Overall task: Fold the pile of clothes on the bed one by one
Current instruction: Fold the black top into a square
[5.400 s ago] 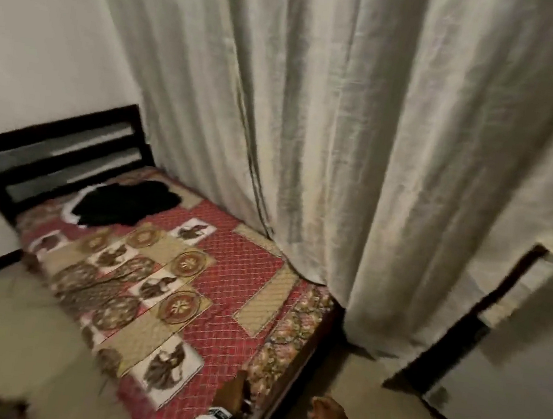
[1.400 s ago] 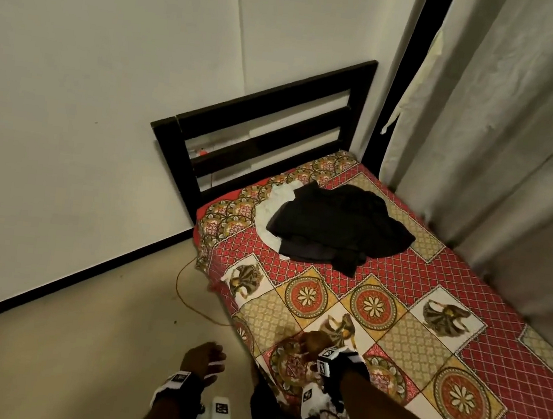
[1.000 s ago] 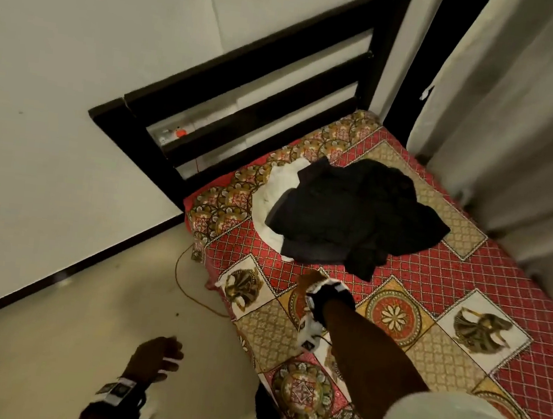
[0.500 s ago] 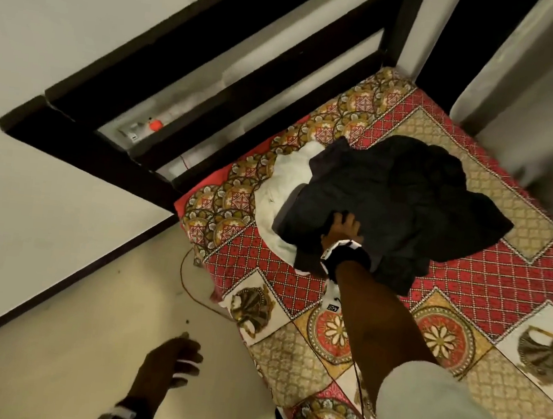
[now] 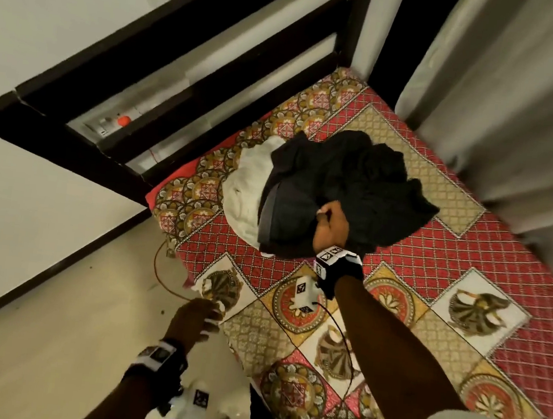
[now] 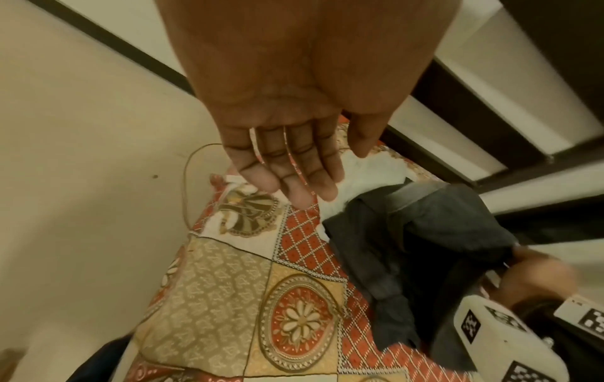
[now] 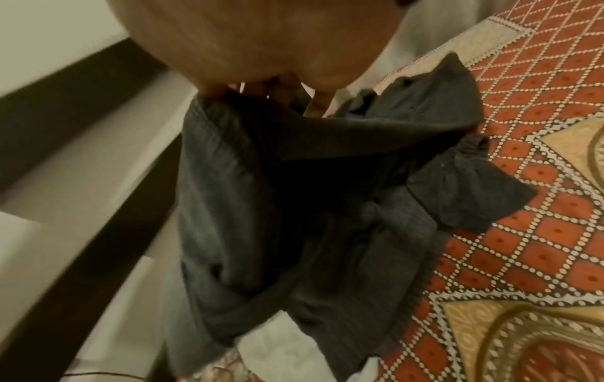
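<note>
right hand [image 5: 331,227] grips dark garment [image 5: 349,190] | left hand [image 5: 192,318] loose, seemingly off bed edge [image 5: 209,305]

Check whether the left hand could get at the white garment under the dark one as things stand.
Probably yes: the left hand hovers open by the bed edge, and the white garment lies exposed on that side of the dark garment.

White garment [image 5: 248,189] mostly hidden under dark garment [image 5: 349,190], right hand [image 5: 331,227] fingertips buried in its folds, bed [image 5: 468,265] foot cut off, right wrist view motion-blurred.
</note>
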